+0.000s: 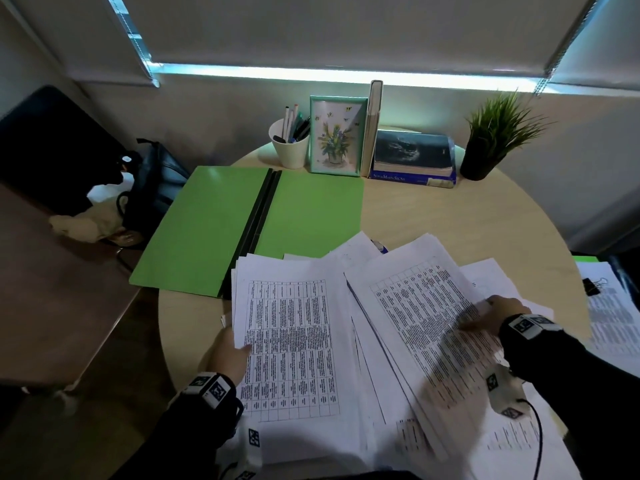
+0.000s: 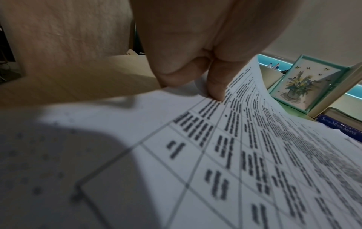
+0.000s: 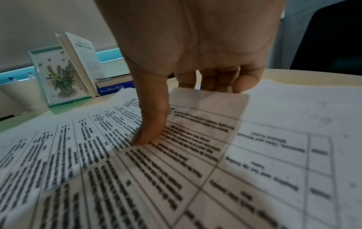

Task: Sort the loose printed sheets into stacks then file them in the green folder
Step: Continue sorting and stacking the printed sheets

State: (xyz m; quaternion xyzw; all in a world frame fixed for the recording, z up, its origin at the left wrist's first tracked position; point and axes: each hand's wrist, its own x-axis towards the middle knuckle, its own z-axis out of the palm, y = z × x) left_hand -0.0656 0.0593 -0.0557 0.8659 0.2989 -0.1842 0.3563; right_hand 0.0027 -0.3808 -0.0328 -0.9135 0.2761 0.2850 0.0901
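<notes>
While the green folder [image 1: 249, 220] lies open and unfilled at the far left of the round table [image 1: 450, 216], sorting looks only partly done: the left hand [image 1: 230, 353] pinches a bundle of printed sheets [image 1: 291, 341], the right hand [image 1: 498, 315] grips a fanned batch [image 1: 426, 317] between thumb and fingers. Looser pages underneath are overlapped, their print too blurred to read.

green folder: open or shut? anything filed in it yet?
Open. The green folder lies flat on the round table, both covers spread beside the dark spine, bare. The printed sheets only overlap its near edge.
</notes>
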